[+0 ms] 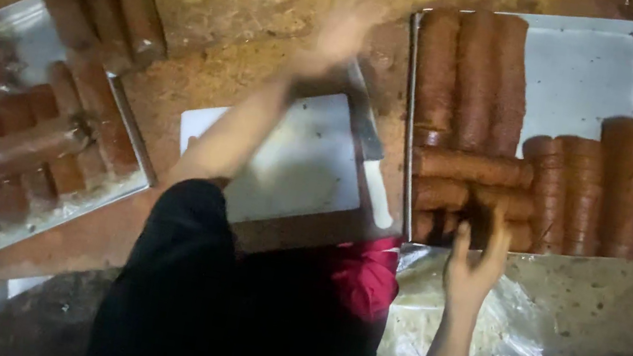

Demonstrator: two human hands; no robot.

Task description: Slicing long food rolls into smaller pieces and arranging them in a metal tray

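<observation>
Brown rolls (466, 166) under right hand (477, 263)

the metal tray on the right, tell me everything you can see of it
The shallow rectangular silver metal tray lies flat on the brown mottled worktop, right of the white cutting board. Brown sausage-like rolls fill its left side and front, some lengthwise, some crosswise, some cut in slices; its far right part is bare. The right hand reaches over its near edge onto the rolls. Crumpled clear plastic lies just in front.
</observation>
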